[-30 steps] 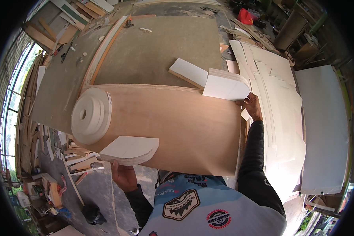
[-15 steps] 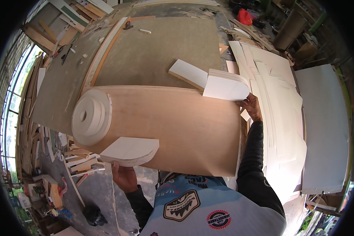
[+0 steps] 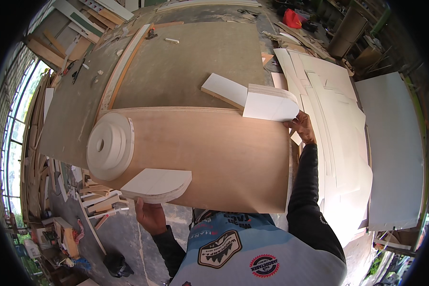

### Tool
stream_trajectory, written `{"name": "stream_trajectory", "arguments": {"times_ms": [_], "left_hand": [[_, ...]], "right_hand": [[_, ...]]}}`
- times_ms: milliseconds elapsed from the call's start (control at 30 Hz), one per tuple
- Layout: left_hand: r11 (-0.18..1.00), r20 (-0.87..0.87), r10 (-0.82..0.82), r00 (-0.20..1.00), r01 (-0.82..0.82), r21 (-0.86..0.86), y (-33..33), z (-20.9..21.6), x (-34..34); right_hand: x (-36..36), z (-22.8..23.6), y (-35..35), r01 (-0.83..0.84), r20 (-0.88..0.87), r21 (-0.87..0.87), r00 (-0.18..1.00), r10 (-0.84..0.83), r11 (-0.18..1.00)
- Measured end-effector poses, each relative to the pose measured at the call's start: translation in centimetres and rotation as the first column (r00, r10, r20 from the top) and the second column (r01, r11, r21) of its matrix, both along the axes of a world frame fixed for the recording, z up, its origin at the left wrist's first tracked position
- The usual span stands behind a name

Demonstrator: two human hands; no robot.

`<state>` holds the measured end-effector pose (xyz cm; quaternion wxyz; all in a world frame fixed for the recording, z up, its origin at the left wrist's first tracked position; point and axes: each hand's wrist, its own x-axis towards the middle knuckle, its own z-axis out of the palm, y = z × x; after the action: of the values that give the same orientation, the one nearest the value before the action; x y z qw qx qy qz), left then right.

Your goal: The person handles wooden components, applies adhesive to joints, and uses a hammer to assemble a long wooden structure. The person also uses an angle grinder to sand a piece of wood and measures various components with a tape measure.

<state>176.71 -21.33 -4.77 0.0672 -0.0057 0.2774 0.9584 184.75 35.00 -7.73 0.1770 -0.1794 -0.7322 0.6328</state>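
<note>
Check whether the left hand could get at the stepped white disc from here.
Likely yes: the stepped white disc lies close by on the wooden panel with nothing on top. The left hand is at the near white block, though, which stands partly in between.

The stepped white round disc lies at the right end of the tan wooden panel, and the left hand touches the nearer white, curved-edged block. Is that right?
Not quite: the head view shows the stepped white round disc at the left end of the tan wooden panel. The left hand does touch the nearer white, curved-edged block.
</note>
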Motion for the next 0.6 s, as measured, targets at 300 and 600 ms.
{"name": "stream_trajectory", "arguments": {"times_ms": [300, 600], "left_hand": [[1.0, 0.002, -0.008, 1.0, 0.008, 0.004, -0.1, 0.0, -0.1], [1.0, 0.011, -0.029, 1.0, 0.028, 0.011, -0.1, 0.0, 0.0]], "right_hand": [[0.1, -0.5, 0.2, 0.028, -0.016, -0.051, 0.999, -0.028, 0.998], [0.2, 0.3, -0.2, 0.031, 0.009, 0.028, 0.999, -0.032, 0.999]]}}
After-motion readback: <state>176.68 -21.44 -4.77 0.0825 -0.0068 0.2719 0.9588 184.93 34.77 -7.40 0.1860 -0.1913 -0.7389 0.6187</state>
